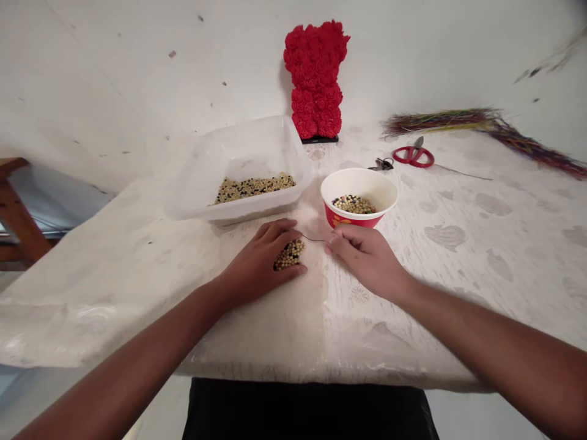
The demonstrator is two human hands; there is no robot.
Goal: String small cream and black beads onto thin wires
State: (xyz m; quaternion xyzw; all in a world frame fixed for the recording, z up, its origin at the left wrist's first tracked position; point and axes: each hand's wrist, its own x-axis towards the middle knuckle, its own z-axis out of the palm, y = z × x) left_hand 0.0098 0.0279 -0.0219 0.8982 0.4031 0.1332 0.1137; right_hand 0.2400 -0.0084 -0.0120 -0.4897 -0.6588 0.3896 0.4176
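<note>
My left hand (254, 263) rests on the table, curved around a rounded cluster of small cream, black and reddish beads (290, 253) that shows between its fingers and thumb. Whether the beads are loose or joined, I cannot tell. A thin dark wire or thread (315, 239) runs from the left fingertips to my right hand (369, 256), whose thumb and forefinger pinch its other end. Just beyond the right hand stands a white and red paper bowl (360, 222) with similar beads (353, 204) inside. Past the left hand is a translucent plastic tub (183, 205) holding more beads (257, 187).
Red-handled scissors (414, 156) lie at the back right beside some keys (383, 164). Behind them stretches a bundle of coloured wires (458, 120). A red rose-covered figure (316, 79) stands against the wall. A patterned cloth under clear plastic covers the table (389, 348).
</note>
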